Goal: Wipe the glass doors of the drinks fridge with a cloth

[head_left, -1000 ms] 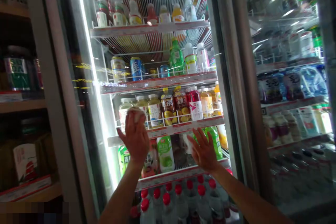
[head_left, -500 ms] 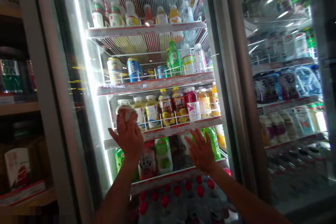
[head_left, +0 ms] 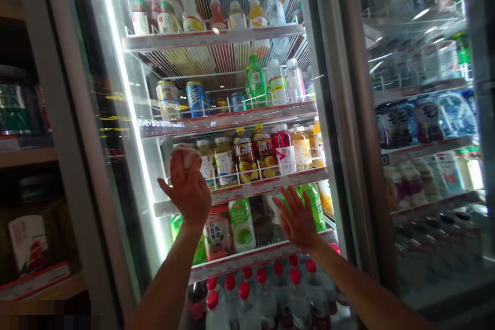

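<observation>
My left hand [head_left: 189, 191] is raised against the glass door [head_left: 127, 113] of a lit drinks cooler, its fingers closed on a whitish wad, perhaps a cloth [head_left: 187, 153], pressed to the pane at the height of the tea bottles [head_left: 226, 160]. To its right and lower, my right hand [head_left: 297, 219] lies flat on the same glass with fingers spread and nothing in it, in front of green bottles [head_left: 313, 203].
Behind the glass are wire shelves with cans [head_left: 195, 98], juice bottles [head_left: 284, 147] and red-capped water bottles [head_left: 247, 294] at the bottom. A second cooler door [head_left: 425, 129] stands to the right. Wooden shelves with goods [head_left: 27, 154] are on the left.
My left hand has slid up the glass a little with the wad. My right hand has stayed flat at about the same spot.
</observation>
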### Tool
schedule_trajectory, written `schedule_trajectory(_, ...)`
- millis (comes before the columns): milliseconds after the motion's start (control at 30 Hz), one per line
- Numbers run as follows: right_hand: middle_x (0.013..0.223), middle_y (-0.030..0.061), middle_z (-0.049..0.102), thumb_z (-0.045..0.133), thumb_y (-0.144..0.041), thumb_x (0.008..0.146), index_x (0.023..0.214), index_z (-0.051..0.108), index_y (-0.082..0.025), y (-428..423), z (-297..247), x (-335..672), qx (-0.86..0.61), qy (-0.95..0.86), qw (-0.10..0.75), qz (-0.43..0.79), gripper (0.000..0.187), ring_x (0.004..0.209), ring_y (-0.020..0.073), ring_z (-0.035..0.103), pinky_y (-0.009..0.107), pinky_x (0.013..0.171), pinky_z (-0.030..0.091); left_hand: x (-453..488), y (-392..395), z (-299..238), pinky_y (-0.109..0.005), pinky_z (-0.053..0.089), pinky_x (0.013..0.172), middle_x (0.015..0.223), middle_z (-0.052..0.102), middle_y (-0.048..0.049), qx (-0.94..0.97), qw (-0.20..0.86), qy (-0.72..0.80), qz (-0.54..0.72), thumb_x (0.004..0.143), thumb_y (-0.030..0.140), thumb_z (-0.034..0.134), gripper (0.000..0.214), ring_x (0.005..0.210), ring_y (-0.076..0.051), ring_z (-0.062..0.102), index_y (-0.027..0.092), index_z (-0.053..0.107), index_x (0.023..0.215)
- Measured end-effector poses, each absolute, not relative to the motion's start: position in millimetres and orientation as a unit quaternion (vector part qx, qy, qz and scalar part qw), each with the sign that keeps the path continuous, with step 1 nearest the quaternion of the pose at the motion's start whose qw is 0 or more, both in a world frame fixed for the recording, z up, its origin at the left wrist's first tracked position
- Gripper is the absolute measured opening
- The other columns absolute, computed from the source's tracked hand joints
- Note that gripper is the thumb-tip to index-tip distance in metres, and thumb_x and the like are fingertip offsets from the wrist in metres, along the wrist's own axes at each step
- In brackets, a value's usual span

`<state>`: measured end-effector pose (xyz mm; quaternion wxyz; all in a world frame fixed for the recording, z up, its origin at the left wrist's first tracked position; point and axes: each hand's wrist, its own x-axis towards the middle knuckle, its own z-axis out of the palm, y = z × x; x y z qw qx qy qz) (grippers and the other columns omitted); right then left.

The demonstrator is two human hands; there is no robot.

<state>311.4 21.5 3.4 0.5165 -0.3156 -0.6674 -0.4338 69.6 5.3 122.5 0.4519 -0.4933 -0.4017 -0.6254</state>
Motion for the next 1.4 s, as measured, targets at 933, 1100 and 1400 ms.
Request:
schedule_trajectory(933,0.148,0.0069,0.031,0.041,-0.021,0.085,0.139,0.032,-0.025,26,59,297,-0.298,-0.636,0.558,-0.442,0.055,0.139,0.0224,0.022,0.048,0.113,0.014,95,8,141,-0.044,0.004,0.114,0.141,0.042,-0.0055,-0.639,0.512,-0.309,-0.484,0.088,0.018,0.043,0.034,0.133,-0.017,0.034,0.027,0.057,0.117)
schedule_trajectory(1100,0.145,0.0086,0.035,0.041,-0.021,0.085,0.133,0.041,-0.021,25,56,297,-0.313,-0.635,0.553,-0.439,0.048,0.139,0.0228,0.022,0.048,0.112,0.016,57,-1,181,-0.054,0.014,0.110,0.146,0.033,-0.0077,-0.498,0.409,-0.434,-0.630,0.090,0.029,0.037,0.037,0.133,-0.027,0.033,0.018,0.055,0.121)
schedule_trajectory(1400,0.144,0.0089,0.038,0.041,-0.018,0.084,0.130,0.046,-0.020,26,56,296,-0.305,-0.634,0.559,-0.440,0.046,0.139,0.0223,0.023,0.048,0.112,0.016,139,14,140,-0.044,0.003,0.114,0.139,0.045,-0.0050,-0.677,0.541,-0.266,-0.422,0.088,0.019,0.042,0.033,0.134,-0.017,0.032,0.027,0.055,0.118)
